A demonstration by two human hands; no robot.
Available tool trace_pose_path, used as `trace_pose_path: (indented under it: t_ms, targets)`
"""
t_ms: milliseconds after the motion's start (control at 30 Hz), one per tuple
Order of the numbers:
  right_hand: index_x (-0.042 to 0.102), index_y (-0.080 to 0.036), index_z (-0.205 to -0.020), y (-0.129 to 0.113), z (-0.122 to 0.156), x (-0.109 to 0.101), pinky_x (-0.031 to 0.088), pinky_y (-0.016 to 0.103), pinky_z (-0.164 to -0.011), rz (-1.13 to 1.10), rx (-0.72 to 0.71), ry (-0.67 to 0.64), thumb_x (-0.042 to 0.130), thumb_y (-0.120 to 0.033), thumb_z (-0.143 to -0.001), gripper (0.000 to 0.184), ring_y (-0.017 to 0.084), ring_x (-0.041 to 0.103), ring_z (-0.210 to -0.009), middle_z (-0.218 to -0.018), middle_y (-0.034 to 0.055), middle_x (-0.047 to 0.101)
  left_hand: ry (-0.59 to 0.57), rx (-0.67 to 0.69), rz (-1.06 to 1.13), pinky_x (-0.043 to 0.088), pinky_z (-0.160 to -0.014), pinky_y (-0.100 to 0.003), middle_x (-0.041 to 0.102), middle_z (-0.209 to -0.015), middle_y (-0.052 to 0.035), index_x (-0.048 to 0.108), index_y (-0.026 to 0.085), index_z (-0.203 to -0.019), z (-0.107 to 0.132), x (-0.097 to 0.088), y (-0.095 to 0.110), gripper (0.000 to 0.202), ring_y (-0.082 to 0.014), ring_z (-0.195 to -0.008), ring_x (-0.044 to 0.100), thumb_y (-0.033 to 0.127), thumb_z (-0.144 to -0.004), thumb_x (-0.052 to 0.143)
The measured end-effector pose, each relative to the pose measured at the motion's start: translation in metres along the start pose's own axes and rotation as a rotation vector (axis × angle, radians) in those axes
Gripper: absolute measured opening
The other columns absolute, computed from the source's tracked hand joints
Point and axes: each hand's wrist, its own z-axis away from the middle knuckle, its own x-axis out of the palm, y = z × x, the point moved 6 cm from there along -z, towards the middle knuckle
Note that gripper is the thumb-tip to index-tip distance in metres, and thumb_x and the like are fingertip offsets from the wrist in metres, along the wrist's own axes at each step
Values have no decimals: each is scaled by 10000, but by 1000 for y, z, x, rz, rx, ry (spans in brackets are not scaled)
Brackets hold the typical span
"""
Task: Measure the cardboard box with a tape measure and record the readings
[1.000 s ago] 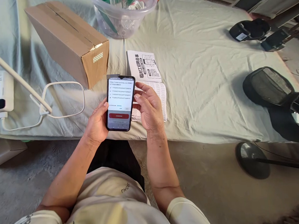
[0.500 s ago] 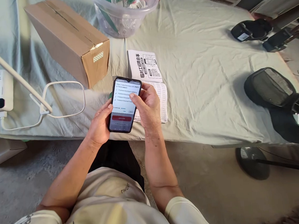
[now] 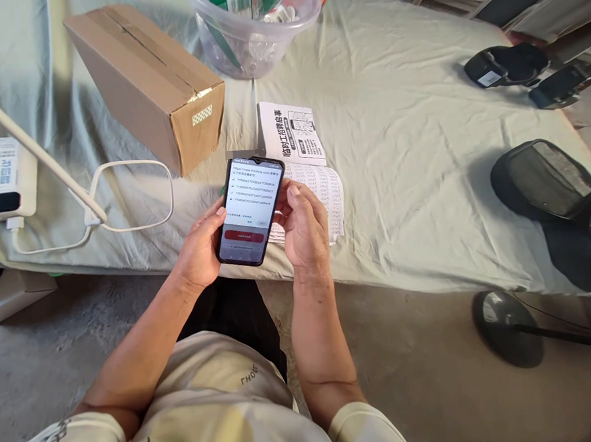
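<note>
A smartphone (image 3: 249, 214) in a dark case stands upright and tilted before me, its lit screen listing lines of digits above a red button. My left hand (image 3: 203, 246) is closed round its left edge, with the thumb at the front. At the right edge, the curled fingers of my right hand (image 3: 306, 223) meet the phone. The right thumb is off the screen; the fingertips behind the phone are hidden. Beneath and beyond lies an open booklet (image 3: 329, 195) with a printed page of large characters, partly covered by the phone and right hand.
A cardboard box (image 3: 141, 83) and a clear plastic basin (image 3: 259, 40) with packaging stand at the back of the cloth-covered table (image 3: 397, 175). At left are a white power bank (image 3: 5, 179) and a looped white cable (image 3: 132, 163). Black headsets (image 3: 538, 179) lie at right.
My right thumb has lifted off the screen and moved right, uncovering the ends of the digit lines. The left hand keeps its hold. The whole view has shifted slightly.
</note>
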Motion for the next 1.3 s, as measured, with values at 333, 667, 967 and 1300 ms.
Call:
trace_pose_path:
  t_ms: [333,667,967,1300]
  targets:
    - [681,-270,-1067,5,4,0,560,288,-627,-55,38,-5,633,-594,-882,376,167,694,-822,-918,13,749,-4,20,1,558,-1044,-437,803,-1171,-70,771,193,-1121,0,-2,0,289,-325,-1257,672,311,-862,721]
    - [683,-278,-1113,7,6,1,573,306,-680,-26,29,-38,626,-573,-901,368,158,676,-809,-917,5,740,1,17,-3,552,-1060,-453,796,-1183,-91,766,180,-1080,1,-1,4,271,-345,-1287,653,297,-839,723]
    - [696,-275,-1110,6,7,1,575,327,-707,-20,20,-44,627,-556,-913,350,158,675,-806,-917,4,741,-4,26,6,558,-1050,-450,798,-1177,-87,767,184,-1057,1,-1,5,241,-341,-1284,653,294,-852,705]
    - [696,-270,-1094,3,6,1,604,337,-713,2,13,-34,624,-558,-919,345,173,700,-840,-941,16,760,14,12,-14,559,-1048,-455,797,-1180,-80,752,193,-1152,0,-4,3,338,-341,-1262,668,318,-839,726]
